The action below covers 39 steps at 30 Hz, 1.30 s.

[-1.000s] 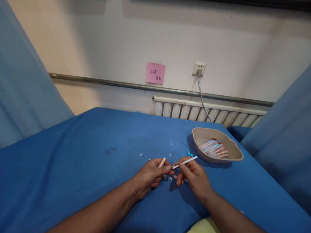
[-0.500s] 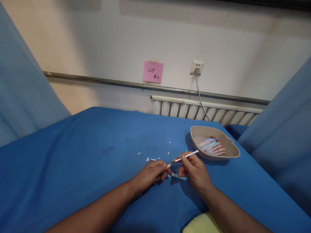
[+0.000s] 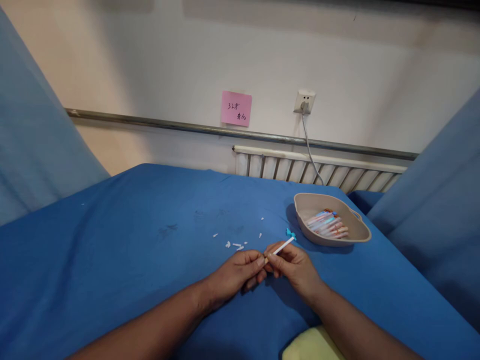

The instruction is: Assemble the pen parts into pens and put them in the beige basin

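blue sheet (image 3: 131,250) bearing beige basket (image 3: 360,231)

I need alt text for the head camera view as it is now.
Over a blue sheet, the left hand pinches a tan piece, the right hand a thin white stick. Beyond lie white scraps; to the right, a beige basket holds pen-like sticks. A pink note is up behind.

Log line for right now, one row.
left hand: at pale stick | right hand: gripping white rod | basket: holds pens
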Motion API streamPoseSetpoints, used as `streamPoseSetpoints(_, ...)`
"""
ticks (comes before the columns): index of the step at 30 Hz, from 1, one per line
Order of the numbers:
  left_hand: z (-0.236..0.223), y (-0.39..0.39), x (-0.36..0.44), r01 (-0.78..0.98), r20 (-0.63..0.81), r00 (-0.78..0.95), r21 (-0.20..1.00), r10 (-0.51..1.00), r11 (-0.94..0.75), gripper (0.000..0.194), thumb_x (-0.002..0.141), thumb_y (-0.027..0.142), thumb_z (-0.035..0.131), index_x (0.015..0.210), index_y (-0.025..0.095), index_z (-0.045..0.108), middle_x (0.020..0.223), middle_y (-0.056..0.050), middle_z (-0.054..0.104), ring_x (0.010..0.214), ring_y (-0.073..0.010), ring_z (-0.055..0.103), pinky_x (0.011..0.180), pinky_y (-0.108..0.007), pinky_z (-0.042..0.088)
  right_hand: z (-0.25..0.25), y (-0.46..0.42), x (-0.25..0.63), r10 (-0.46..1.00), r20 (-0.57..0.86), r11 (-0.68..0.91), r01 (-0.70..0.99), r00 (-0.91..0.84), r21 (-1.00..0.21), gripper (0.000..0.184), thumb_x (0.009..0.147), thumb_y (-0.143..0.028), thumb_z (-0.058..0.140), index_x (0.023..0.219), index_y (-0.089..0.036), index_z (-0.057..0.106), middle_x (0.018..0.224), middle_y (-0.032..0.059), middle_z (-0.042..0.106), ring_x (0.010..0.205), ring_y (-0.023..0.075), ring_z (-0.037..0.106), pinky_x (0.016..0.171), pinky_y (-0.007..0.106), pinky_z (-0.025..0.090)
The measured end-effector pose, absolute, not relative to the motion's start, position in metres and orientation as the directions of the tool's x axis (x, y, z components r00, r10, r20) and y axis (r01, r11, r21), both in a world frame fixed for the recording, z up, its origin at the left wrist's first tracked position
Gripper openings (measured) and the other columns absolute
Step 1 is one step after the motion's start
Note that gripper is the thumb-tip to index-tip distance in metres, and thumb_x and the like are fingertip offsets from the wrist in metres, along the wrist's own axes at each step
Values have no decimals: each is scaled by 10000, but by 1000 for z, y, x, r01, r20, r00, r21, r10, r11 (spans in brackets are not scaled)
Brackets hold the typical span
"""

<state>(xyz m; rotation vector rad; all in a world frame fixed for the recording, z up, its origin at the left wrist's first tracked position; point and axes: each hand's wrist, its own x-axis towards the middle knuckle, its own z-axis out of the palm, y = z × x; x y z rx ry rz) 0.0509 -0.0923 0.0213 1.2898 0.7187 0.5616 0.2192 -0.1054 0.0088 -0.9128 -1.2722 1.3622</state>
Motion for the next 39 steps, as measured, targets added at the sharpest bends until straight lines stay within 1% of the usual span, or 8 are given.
streamPoseSetpoints(7, 24, -98, 51, -19, -267, 679, 925, 684, 380, 393, 828, 522, 523, 886, 135, 565, 663, 17, 511, 443, -49, 353, 417, -196, 230, 8, -102, 228, 986, 169, 162, -205, -15, -965, 315, 788, -459, 607, 964, -198, 615, 759, -1, 610, 523, 87, 491, 509, 229, 389)
streamPoseSetpoints(12, 26, -99, 51, 0, -297, 696, 911, 654, 413, 401, 834, 532, 509, 930, 146, 555, 632, 40, 469, 405, -31, 281, 380, -186, 152, 7, -100, 230, 983, 183, 180, -104, -13, -978, 272, 781, -446, 618, 764, -175, 624, 497, -51, 509, 491, 94, 461, 524, 228, 361)
streamPoseSetpoints(19, 31, -94, 46, -10, -291, 733, 899, 614, 438, 376, 844, 462, 545, 1099, 188, 513, 637, 55, 442, 397, -18, 242, 377, -177, 107, 3, -95, 233, 988, 130, 124, -66, -85, -990, 306, 771, -478, 607, 702, -181, 579, 513, -44, 524, 465, 91, 449, 491, 227, 353)
streamPoseSetpoints(23, 33, -85, 38, -96, -293, 675, 875, 678, 474, 358, 812, 396, 613, 1089, 193, 511, 654, 53, 447, 405, -7, 244, 399, -171, 96, -2, -91, 245, 978, 189, 203, 176, -91, -963, 248, 784, -437, 594, 748, -192, 608, 598, -24, 561, 516, 108, 474, 508, 236, 367)
streamPoseSetpoints(27, 31, -77, 34, -136, -318, 589, 867, 743, 480, 333, 799, 373, 626, 1056, 194, 514, 638, 54, 463, 394, -4, 236, 406, -170, 85, -4, -98, 254, 913, 196, 377, 553, -358, -743, 121, 720, -261, 668, 826, -214, 633, 718, -1, 617, 655, 143, 532, 603, 258, 388)
streamPoseSetpoints(30, 29, -75, 35, -135, -327, 563, 870, 759, 475, 334, 795, 367, 625, 1055, 191, 512, 632, 54, 471, 388, -5, 232, 405, -174, 82, -2, -103, 255, 880, 172, 446, 649, -442, -616, 143, 764, -172, 599, 900, -212, 620, 806, 28, 629, 742, 164, 553, 666, 279, 394)
streamPoseSetpoints(34, 30, -77, 33, -129, -303, 577, 883, 759, 451, 340, 791, 367, 629, 1058, 184, 525, 653, 49, 471, 405, -9, 261, 406, -176, 103, 5, -102, 253, 848, 291, 520, 585, -443, -622, 212, 855, -188, 489, 1043, -214, 582, 894, 61, 611, 829, 190, 557, 743, 315, 418)
streamPoseSetpoints(39, 31, -77, 30, -117, -255, 596, 911, 761, 397, 366, 804, 396, 612, 1089, 181, 529, 664, 45, 475, 414, -15, 285, 411, -181, 115, 12, -101, 250, 809, 448, 583, 422, -380, -694, 130, 879, -242, 467, 942, -222, 579, 889, 59, 585, 831, 190, 535, 754, 317, 429)
